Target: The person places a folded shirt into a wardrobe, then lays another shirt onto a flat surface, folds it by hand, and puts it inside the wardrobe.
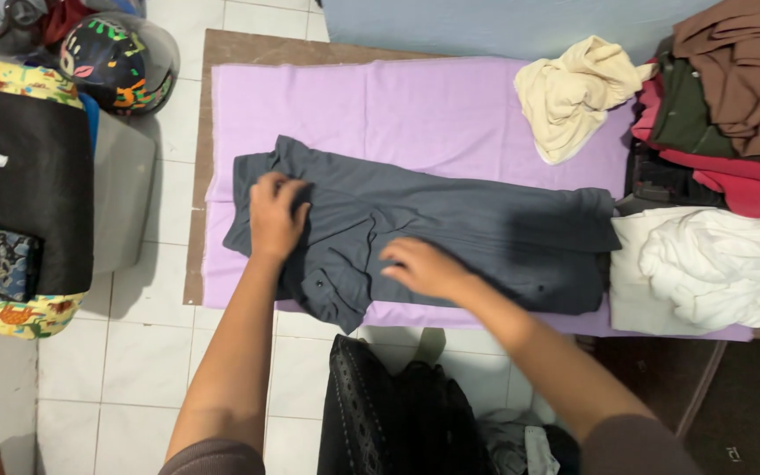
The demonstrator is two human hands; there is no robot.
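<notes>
Grey shirt (450,233) spread lengthwise across centre of frame, on purple cloth (415,110) covering table. Left hand (276,215) at left of centre, fingers curled, pressing down on bunched fabric near shirt's left end; real pinch or not, cannot tell. Right hand (424,266) just below centre, palm down, fingers spread flat on shirt, gripping nothing. Cream garment (573,92) crumpled at upper right. White clothes (714,268) piled at right edge. Painted helmet (116,62) upper left.
</notes>
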